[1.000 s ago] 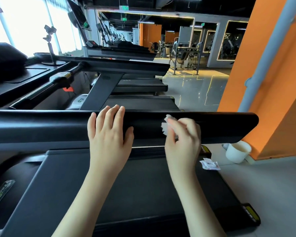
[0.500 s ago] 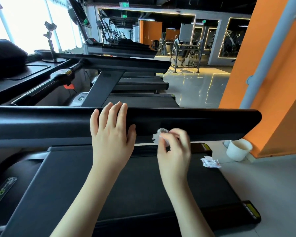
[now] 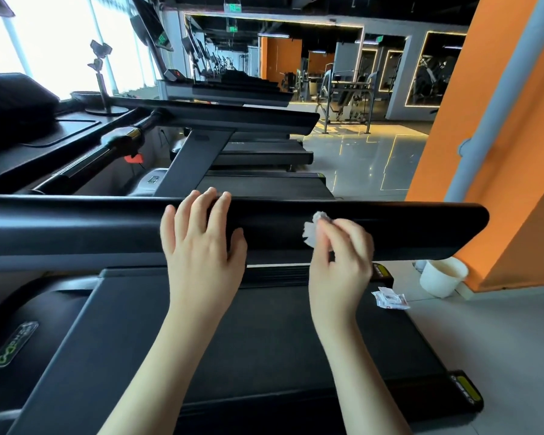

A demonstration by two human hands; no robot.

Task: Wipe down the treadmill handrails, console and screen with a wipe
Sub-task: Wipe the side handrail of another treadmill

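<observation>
Evidently wiping the handrail [image 3: 421, 229]: right hand [image 3: 343, 265] pinches the wipe [image 3: 311, 230] against it, left hand [image 3: 201, 246] rests flat; next, probably sweep along.

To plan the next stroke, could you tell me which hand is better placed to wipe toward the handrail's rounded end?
The right hand: it pinches the wipe against the handrail, nearer that end. The left hand rests flat on it, holding nothing.

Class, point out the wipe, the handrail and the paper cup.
wipe [image 3: 309, 235], head view, exposed crumpled white edge.
handrail [image 3: 421, 229], head view, bare black face near right end.
paper cup [image 3: 437, 282], head view, white side wall.
</observation>
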